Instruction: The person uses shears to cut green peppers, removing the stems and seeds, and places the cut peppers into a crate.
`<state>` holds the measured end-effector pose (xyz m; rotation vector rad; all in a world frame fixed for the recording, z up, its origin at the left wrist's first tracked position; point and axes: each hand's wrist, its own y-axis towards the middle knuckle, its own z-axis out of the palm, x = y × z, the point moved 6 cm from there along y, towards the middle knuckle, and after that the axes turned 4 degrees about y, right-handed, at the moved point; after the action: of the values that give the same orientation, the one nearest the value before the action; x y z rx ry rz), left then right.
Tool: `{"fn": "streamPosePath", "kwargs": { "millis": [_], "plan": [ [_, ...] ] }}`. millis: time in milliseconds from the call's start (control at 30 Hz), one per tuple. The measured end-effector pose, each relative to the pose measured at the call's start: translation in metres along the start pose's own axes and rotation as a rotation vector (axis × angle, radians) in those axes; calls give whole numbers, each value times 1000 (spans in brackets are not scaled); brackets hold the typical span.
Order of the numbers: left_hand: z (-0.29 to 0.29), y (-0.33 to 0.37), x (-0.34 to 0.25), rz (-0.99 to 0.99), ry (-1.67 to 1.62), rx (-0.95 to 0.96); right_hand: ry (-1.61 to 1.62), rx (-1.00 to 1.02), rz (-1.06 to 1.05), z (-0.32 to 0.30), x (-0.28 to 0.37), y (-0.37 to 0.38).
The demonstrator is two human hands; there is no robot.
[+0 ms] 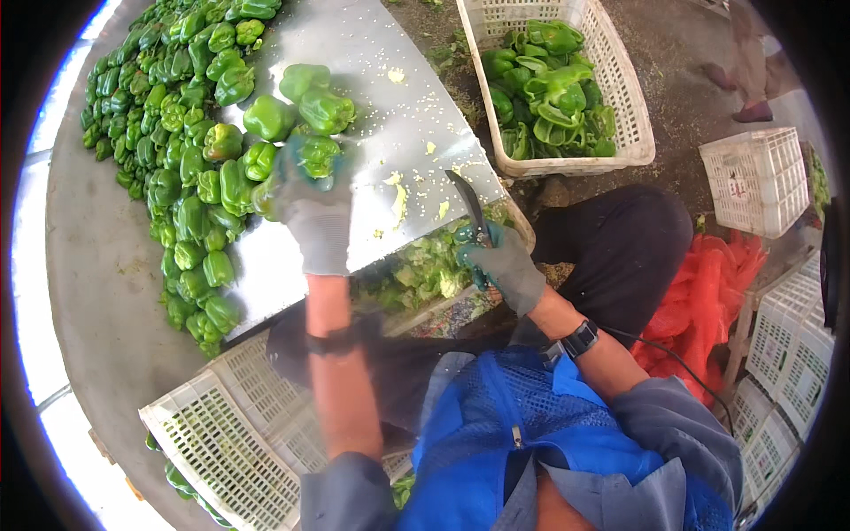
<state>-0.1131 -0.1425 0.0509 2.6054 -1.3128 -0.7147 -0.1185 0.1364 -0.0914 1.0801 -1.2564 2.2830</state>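
My left hand (315,212), in a grey glove with teal fingertips, is over the metal sheet (390,115), slightly smeared by motion. Its thumb and fingers close around a green bell pepper (319,157). Just beyond it are a few loose peppers (326,111), and to its left a large heap of whole green bell peppers (168,133) covers the table. In my gloved right hand (506,270), the fingers wrap round the handle of a knife with a dark curved blade (467,196), which points up and away beside the sheet's right edge.
Cut green peppers (558,93) fill part of a white crate (633,133) at the far right. Pepper scraps (425,265) lie in a container below the sheet's near edge. White crates (221,447) stand at lower left and right, near red netting (699,305). A person's legs (753,62) show at upper right.
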Motion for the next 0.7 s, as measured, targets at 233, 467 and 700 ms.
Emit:
{"fn": "streamPosePath", "kwargs": {
  "millis": [233, 467, 700],
  "plan": [
    [-20, 21, 174, -4, 496, 84, -45, 98, -7, 17, -8, 1],
    [-16, -42, 167, -300, -387, 181, 8, 237, -3, 39, -1, -6],
    [-6, -158, 95, -426, -861, 16, -501, 238, -300, 67, 42, -9]
  ]
}}
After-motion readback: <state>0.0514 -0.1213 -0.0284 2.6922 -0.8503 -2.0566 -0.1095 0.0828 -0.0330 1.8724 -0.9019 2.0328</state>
